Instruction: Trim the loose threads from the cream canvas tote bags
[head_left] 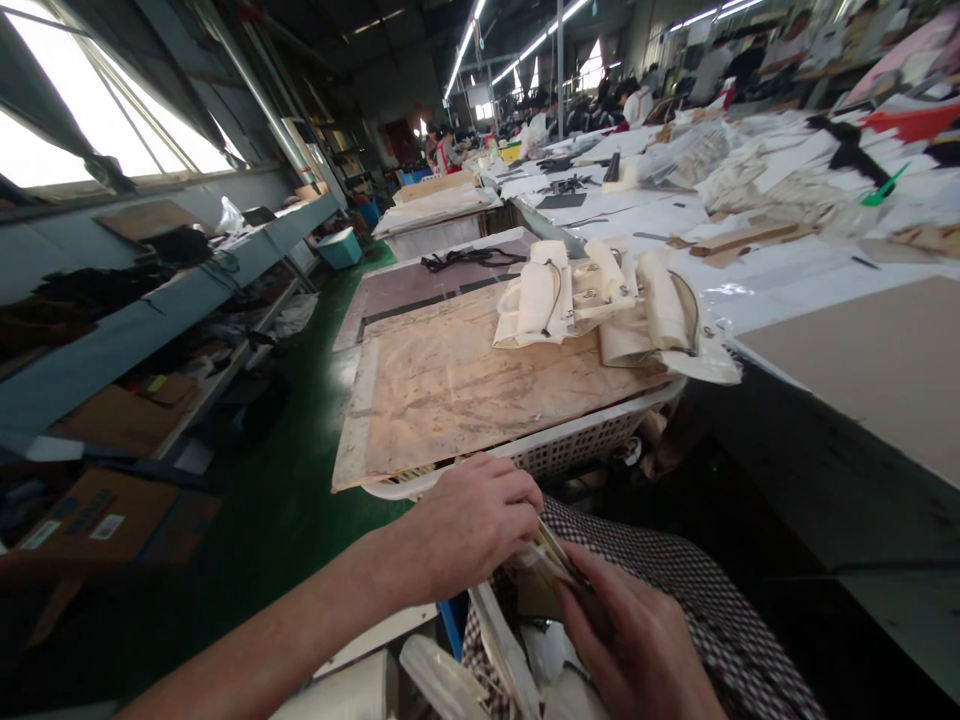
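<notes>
My left hand [484, 515] and my right hand [634, 625] are close together above my lap, both closed on a cream fabric piece [553, 560]. The left fingers pinch its upper end, while the right thumb and fingers grip the lower edge. Much of the piece is hidden by my fingers. Below the hands, more cream pieces [442, 675] lie by a checked cloth [675, 570] over my lap. Ahead, several cream sewn pieces with dark edging [544, 295] are heaped on a worn board [442, 385].
The board rests on a white plastic basket [600, 440] just beyond my hands. A long white table [675, 240] with papers and scraps runs along the right. At left are a shelf bench [150, 330], a cardboard box [112, 520] and green floor [300, 500]. People sit far back.
</notes>
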